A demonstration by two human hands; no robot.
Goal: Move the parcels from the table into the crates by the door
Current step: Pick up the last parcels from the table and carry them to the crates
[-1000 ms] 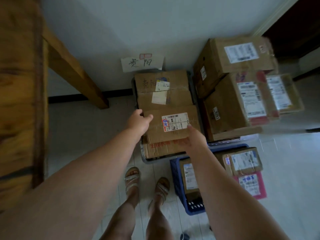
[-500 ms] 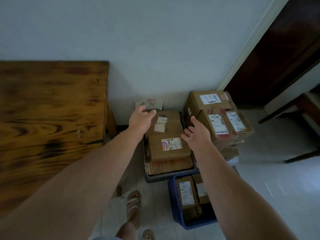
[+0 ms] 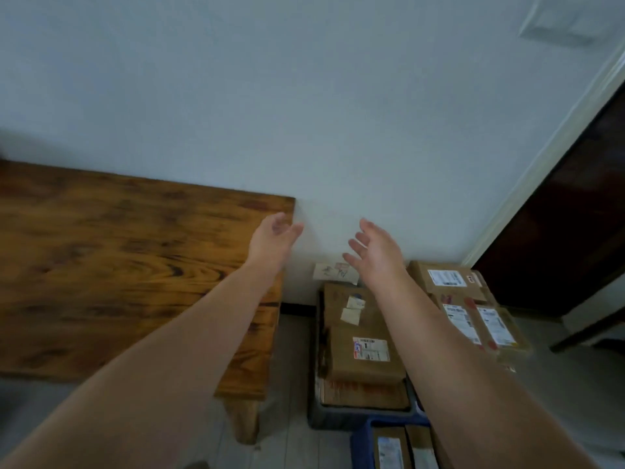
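Note:
My left hand (image 3: 275,236) and my right hand (image 3: 375,250) are both raised in front of the wall, fingers spread, holding nothing. Below them a grey crate (image 3: 341,418) on the floor is filled with brown cardboard parcels; the top parcel (image 3: 367,353) bears a white label. A blue crate (image 3: 360,445) in front of it holds more parcels, partly hidden by my right forearm. To the right stands a stack of labelled parcels (image 3: 449,282). The wooden table (image 3: 118,265) lies at the left, its visible top bare.
A paper note (image 3: 334,273) is stuck on the wall above the grey crate. A dark door (image 3: 558,231) stands at the right. The table's leg (image 3: 245,421) reaches the tiled floor near the crates.
My hands have let go of the labelled parcel in the grey crate and lifted away, open. The view has risen from the crates toward the table and wall.

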